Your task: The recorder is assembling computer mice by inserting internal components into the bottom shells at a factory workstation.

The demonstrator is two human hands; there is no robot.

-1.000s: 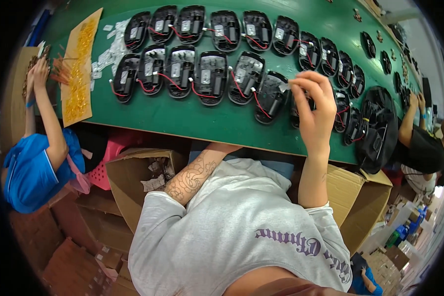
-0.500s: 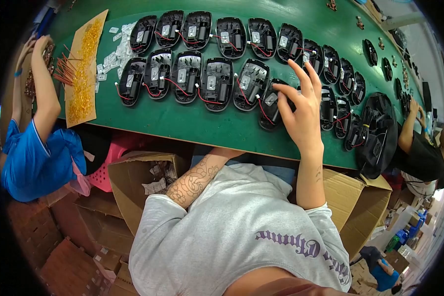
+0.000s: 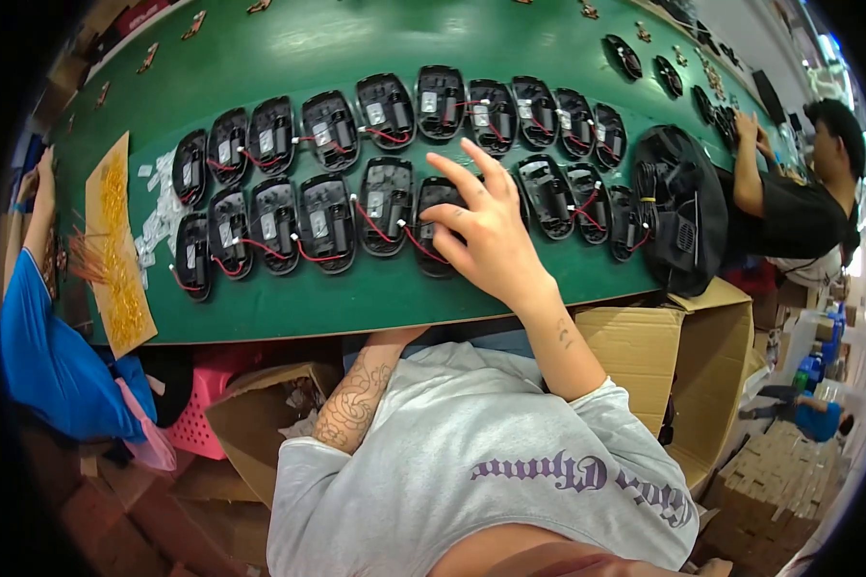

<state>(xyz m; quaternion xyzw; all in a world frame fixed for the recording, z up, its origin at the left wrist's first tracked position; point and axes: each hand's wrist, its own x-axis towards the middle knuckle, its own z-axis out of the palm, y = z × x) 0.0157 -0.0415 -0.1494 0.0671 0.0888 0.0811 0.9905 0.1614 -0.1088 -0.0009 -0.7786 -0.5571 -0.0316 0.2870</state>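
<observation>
One black housing (image 3: pixel 433 195) lies in the nearer row on the green tabletop (image 3: pixel 385 306), under the right hand (image 3: pixel 491 236). This hand has thumb and forefinger close together, the other fingers raised and apart; whether it holds something small, I cannot tell. The left hand is hidden at the tabletop's edge. Around lie similar housings (image 3: pixel 385 207); farther left, a cardboard sheet (image 3: pixel 94 202).

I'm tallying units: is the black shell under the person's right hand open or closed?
Open: the black shell under the right hand shows its uncovered inside, with a red wire exposed.
</observation>
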